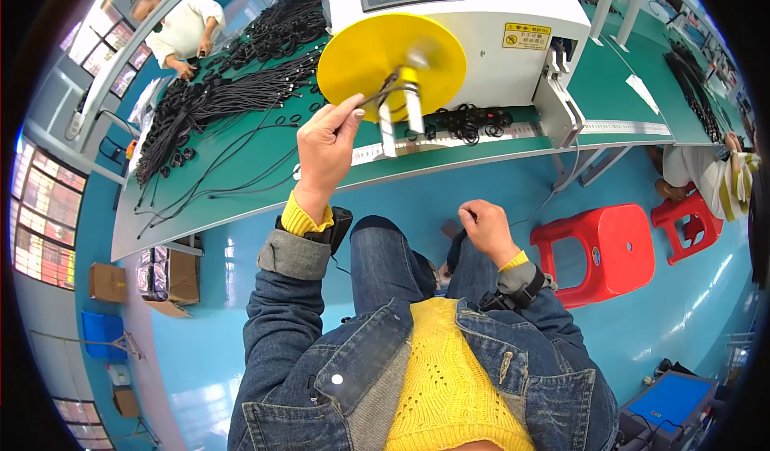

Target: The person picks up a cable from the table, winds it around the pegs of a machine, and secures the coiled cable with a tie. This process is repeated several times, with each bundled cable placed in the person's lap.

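Observation:
My left hand (pixel 325 142) is raised at the table edge, thumb and forefinger pinched on a black cable (pixel 375 97). From my fingertips the cable runs to the white prongs (pixel 413 110) in front of a round yellow disc (pixel 345 62). The disc is on the front of a white winding machine (pixel 497 66); its prongs and hub are partly blurred. Over my lap, well apart from the machine, my right hand (pixel 488 228) is curled into a loose fist with nothing visible in it.
Bundled black cables (pixel 233 90) are heaped on the green table (pixel 241 170) at left; coiled ones (pixel 473 122) lie below the machine, by a ruler strip (pixel 521 130). Red stools (pixel 618 250) stand at right. Co-workers (pixel 188 26) are at far left and far right.

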A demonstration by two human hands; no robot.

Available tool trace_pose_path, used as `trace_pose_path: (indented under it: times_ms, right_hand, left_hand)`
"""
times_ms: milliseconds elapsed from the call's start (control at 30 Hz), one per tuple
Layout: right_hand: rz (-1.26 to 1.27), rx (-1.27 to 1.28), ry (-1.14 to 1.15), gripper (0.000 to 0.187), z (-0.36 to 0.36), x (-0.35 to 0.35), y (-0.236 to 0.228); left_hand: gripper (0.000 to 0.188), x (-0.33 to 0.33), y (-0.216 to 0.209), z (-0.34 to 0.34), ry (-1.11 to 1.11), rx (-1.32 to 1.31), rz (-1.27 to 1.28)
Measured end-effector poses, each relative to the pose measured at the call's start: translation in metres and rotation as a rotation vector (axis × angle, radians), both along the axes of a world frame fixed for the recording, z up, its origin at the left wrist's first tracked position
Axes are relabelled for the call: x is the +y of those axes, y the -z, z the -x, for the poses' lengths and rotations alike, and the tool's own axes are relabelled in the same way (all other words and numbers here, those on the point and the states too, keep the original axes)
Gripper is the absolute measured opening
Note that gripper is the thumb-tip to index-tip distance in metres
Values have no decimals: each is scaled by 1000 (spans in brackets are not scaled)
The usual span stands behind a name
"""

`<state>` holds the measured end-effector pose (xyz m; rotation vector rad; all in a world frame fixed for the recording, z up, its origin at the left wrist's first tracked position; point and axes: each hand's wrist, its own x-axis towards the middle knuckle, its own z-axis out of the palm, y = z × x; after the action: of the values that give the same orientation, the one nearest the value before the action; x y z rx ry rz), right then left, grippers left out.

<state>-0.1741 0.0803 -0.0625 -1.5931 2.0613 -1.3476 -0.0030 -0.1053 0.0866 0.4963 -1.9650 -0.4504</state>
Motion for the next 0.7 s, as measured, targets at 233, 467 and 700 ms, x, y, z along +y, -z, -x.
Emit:
trace_pose_path:
  times_ms: [233,467,700]
  right_hand:
    - [-30,4,-20,10,1,1,5]
    - [49,56,-39,10,-1,-10,-14]
    - [365,138,-6,7,-8,-59,-109]
  left_hand:
    - [19,11,11,-5,20,-36,-25]
    - [25,27,4,3,-4,-109,88]
    - [27,45,-33,25,-28,-316,335]
